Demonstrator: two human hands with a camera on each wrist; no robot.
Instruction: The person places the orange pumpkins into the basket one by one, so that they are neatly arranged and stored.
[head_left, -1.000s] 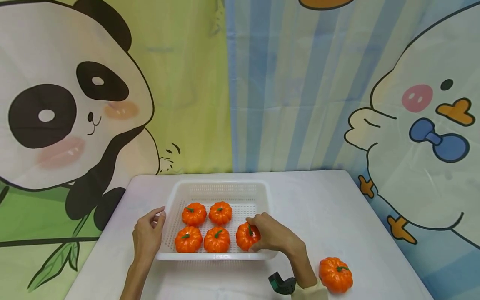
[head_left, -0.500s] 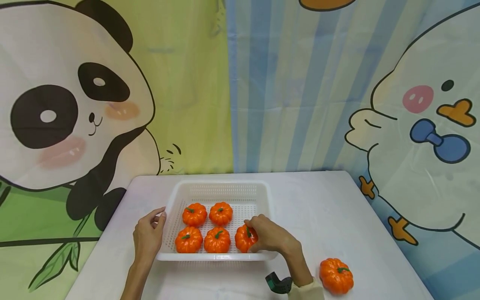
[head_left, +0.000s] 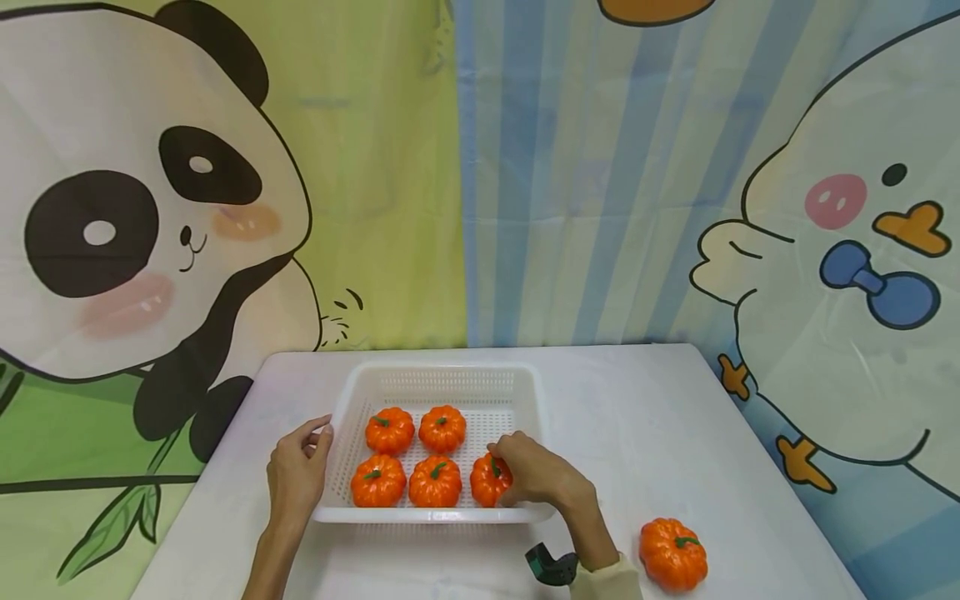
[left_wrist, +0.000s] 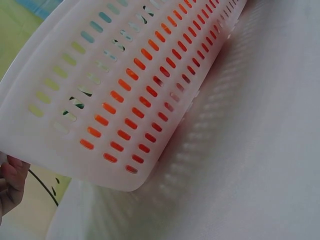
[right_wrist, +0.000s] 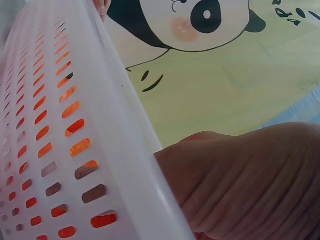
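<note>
A white plastic basket (head_left: 431, 515) with slotted walls stands on the table, holding several small orange toy pumpkins with green stems. At its left rim, my left hand (head_left: 295, 473) pinches the edge with thumb and fingertips. My right hand (head_left: 545, 473) reaches over the right front corner and grips a toy pumpkin (head_left: 487, 480) inside, thumb on the near side and fingers on the far side. Left of it sit a front-middle pumpkin (head_left: 435, 482) and a front-left pumpkin (head_left: 378, 481). Behind are two more, a back-left pumpkin (head_left: 389, 431) and a back-right pumpkin (head_left: 442, 429).
Another toy pumpkin (head_left: 672, 554) lies on the white table (head_left: 622, 417), right of the basket near my right sleeve (head_left: 609, 579). A dark strap piece (head_left: 551, 567) sits at my right wrist. Curtains with a panda (head_left: 90, 250) and a white bird hang behind the table.
My right hand has shifted slightly left with the pumpkin it grips, toward the front-middle one. The left hand keeps its place at the rim.
</note>
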